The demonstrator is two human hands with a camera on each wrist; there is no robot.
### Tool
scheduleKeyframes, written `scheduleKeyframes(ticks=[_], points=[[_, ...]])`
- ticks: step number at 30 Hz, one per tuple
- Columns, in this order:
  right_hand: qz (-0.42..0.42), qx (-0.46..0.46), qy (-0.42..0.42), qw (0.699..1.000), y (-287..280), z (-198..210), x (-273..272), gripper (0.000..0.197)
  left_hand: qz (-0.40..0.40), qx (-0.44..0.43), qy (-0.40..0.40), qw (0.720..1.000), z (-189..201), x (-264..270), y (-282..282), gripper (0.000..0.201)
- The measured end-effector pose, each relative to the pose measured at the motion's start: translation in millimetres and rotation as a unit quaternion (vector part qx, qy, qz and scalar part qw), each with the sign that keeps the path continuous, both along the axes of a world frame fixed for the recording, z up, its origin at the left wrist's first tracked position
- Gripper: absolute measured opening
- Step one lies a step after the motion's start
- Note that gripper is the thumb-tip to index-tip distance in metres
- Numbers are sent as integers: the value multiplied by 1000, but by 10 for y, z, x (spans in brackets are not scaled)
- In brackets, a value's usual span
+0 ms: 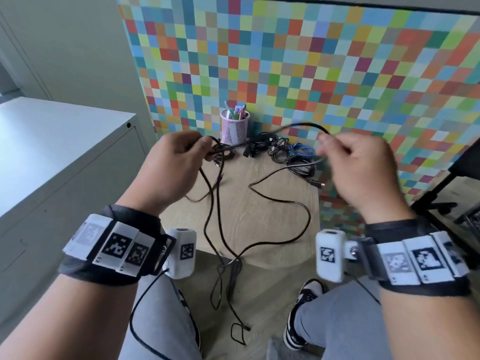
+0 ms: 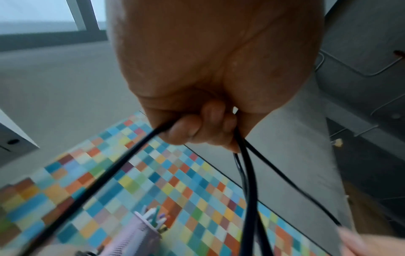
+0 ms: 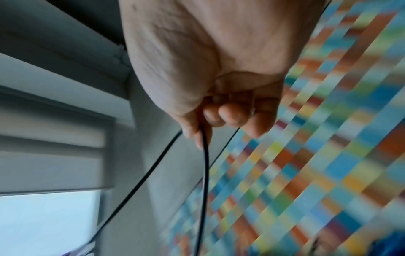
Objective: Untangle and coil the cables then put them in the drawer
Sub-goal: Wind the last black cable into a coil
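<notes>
Black cable (image 1: 298, 125) arcs sideways between my hands above the desk (image 1: 272, 214) (tail off its near edge): left hand (image 1: 171, 165) grips the gathered loops, right hand (image 1: 361, 167) pinches the free run

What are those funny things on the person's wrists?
Each wrist wears a black strap: left wrist band, right wrist band. White tiles with black square codes sit on them. A white boxy camera hangs inside each wrist, trailing a thin black wire.
</notes>
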State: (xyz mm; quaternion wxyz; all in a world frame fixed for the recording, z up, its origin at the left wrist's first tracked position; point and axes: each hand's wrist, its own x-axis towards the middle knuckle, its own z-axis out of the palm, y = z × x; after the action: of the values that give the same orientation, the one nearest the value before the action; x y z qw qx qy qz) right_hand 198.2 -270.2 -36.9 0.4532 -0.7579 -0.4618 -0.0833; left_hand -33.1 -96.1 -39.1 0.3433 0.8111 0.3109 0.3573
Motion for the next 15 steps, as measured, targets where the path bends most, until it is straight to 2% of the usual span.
scheduleKeyframes(ticks=[2, 3, 4, 6, 8, 11, 15], points=[[-57, -55, -9, 997, -111, -20, 190, 16, 18, 7, 4, 1000, -24, -27, 48, 39], [-65, -78, -11, 995, -125, -28, 200, 22, 22, 16, 6, 1000, -20, -3, 30, 39], [-47, -83, -15, 995, -119, -36, 158, 38, 19, 27, 7, 999, -4, 37, -17, 39], [36, -59, -37, 997, -40, -21, -73, 55, 5, 50, 16, 999, 35, 146, -137, 39], [116, -51, -69, 990, 87, 2, -380, 49, -19, 61, 19, 998, 72, 246, -242, 38], [164, -86, -61, 981, 261, -9, -642, 12, -48, 54, -1, 997, 106, 293, -297, 36], [194, -77, -34, 977, 302, -5, -567, 28, -54, 0, -24, 998, 85, 187, -250, 37]])
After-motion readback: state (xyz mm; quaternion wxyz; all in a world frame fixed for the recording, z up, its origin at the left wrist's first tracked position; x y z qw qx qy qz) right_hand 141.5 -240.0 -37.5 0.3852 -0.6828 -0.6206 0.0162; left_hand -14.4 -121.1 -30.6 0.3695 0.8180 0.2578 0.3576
